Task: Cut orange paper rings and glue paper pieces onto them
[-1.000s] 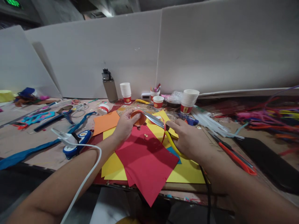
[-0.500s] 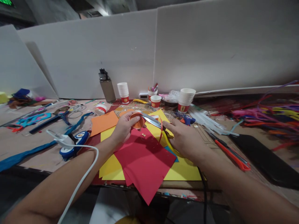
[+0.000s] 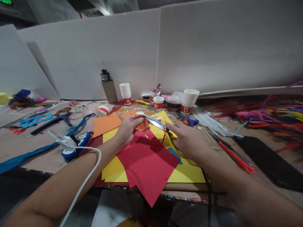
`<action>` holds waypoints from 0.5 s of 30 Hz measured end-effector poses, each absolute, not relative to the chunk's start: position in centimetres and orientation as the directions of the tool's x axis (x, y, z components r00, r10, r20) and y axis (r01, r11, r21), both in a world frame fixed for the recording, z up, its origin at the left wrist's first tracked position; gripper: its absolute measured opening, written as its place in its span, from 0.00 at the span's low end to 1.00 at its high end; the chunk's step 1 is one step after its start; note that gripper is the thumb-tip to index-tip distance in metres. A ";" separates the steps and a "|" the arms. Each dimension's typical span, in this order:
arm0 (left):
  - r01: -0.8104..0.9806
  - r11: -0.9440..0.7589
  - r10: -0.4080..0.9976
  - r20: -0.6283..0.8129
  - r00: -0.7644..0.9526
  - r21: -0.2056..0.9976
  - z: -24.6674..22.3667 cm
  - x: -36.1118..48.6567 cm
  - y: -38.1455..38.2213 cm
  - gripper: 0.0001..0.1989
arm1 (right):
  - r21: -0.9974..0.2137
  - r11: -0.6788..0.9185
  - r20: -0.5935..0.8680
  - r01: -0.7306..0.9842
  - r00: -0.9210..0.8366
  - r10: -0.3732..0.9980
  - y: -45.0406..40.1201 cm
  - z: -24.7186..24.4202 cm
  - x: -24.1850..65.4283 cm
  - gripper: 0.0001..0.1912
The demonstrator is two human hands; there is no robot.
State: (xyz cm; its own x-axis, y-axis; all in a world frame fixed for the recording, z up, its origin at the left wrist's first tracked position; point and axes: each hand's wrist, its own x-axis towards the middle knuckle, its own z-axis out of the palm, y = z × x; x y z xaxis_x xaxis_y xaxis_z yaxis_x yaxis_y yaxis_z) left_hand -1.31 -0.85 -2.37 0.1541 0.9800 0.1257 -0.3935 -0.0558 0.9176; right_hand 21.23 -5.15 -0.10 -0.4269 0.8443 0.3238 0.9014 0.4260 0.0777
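My left hand [image 3: 126, 130] is closed, pinching a small round orange paper piece [image 3: 142, 125] by its edge; its exact shape is partly hidden by my fingers. My right hand [image 3: 187, 138] grips the yellow handle of a pair of scissors [image 3: 155, 122]. The blades point left, with their tips at the rim of the orange piece near my left thumb. A thin red strip [image 3: 164, 130] hangs by the scissors' pivot. Below both hands lie red paper sheets [image 3: 148, 167] on top of yellow paper [image 3: 187, 175]. An orange sheet [image 3: 106, 124] rests left of them.
Stacks of paper cups [image 3: 189, 99] and a bottle [image 3: 110, 91] stand along the white board [image 3: 106, 47]. Right are a red cutter [image 3: 236, 156], a black flat object [image 3: 267, 160] and pipe cleaners [image 3: 262, 116]. A white cable [image 3: 88, 175] crosses my left forearm.
Both hands stay nearly in place. The orange piece is turned slightly and shows a little more of its round face, and the whole view has shifted slightly.
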 end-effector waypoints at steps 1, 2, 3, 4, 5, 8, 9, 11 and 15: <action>-0.396 -0.049 0.981 0.120 0.155 0.917 -2.4 -1.3 -0.8 0.13 | 0.084 0.421 0.325 0.903 -0.425 0.845 -5.2 -0.1 21.2 0.19; -0.395 -0.047 0.982 0.116 0.152 0.917 -2.3 -1.3 -0.8 0.12 | 0.089 0.420 0.328 0.903 -0.425 0.844 -5.2 -0.1 21.2 0.19; -0.392 -0.049 0.982 0.115 0.148 0.919 -2.3 -1.2 -0.8 0.12 | 0.092 0.420 0.330 0.903 -0.426 0.842 -5.1 -0.1 21.3 0.19; -0.387 -0.054 0.983 0.117 0.142 0.921 -2.2 -1.2 -0.9 0.12 | 0.093 0.420 0.333 0.903 -0.426 0.841 -5.1 -0.1 21.3 0.19; -0.382 -0.059 0.983 0.119 0.136 0.922 -2.1 -1.2 -0.9 0.12 | 0.093 0.423 0.335 0.901 -0.428 0.839 -5.1 -0.1 21.3 0.19; -0.381 -0.068 0.984 0.124 0.126 0.922 -2.1 -1.1 -1.1 0.12 | 0.096 0.433 0.337 0.896 -0.439 0.833 -5.1 -0.1 21.4 0.17; -0.383 -0.067 0.985 0.123 0.124 0.921 -2.2 -1.1 -1.1 0.12 | 0.098 0.436 0.339 0.895 -0.442 0.831 -5.1 -0.1 21.4 0.16; -0.387 -0.066 0.985 0.121 0.119 0.920 -2.3 -1.0 -1.1 0.13 | 0.100 0.445 0.343 0.890 -0.451 0.824 -5.0 -0.2 21.4 0.15; -0.403 -0.071 0.986 0.124 0.109 0.913 -2.5 -1.0 -0.9 0.12 | 0.100 0.454 0.336 0.885 -0.460 0.822 -4.9 -0.2 21.5 0.15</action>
State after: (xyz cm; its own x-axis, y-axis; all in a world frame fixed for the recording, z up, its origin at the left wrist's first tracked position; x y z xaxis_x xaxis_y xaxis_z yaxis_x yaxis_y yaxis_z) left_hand -1.02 -0.94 -2.47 0.1091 0.9862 0.1244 -0.4026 -0.0706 0.9126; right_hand 21.50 -4.94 -0.23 -0.4598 0.8221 0.3358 0.8852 0.4543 0.1002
